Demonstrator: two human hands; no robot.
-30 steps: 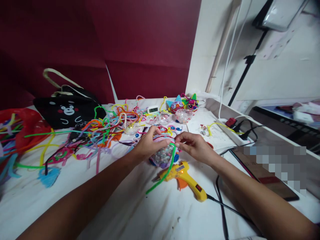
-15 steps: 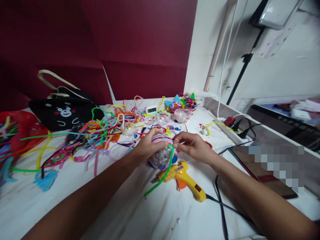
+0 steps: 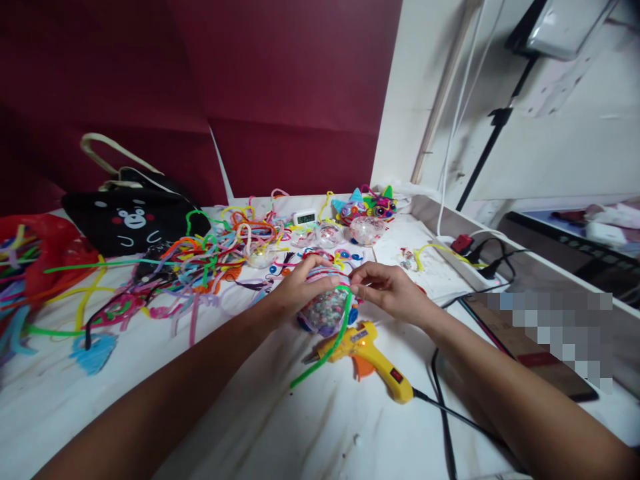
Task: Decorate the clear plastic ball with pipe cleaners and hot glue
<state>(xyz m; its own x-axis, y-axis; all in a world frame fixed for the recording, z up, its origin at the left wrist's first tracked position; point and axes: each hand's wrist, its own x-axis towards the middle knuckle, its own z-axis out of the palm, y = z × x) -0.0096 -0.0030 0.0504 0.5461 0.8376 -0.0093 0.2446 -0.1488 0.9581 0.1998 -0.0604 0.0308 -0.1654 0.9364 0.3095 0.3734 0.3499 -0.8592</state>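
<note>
My left hand [image 3: 300,288] is wrapped round a clear glitter-filled ball [image 3: 325,312] bound with coloured pipe cleaners, holding it just above the white table [image 3: 200,413]. My right hand [image 3: 385,287] pinches the upper end of a green pipe cleaner [image 3: 327,347] against the top of the ball. The green strand hangs down over the ball and trails to the lower left. A yellow glue gun [image 3: 373,353] lies right below both hands, its light on.
A tangle of coloured pipe cleaners [image 3: 200,267] spreads left of the hands. A black bear-face bag [image 3: 133,220] and red bag [image 3: 40,253] sit far left. Clear balls [image 3: 367,230], a small clock [image 3: 305,218] and a finished colourful figure [image 3: 367,203] stand behind. Cables [image 3: 445,413] run right.
Both hands stay on the ball; only the view shifts slightly. The green strand's loose end has barely moved.
</note>
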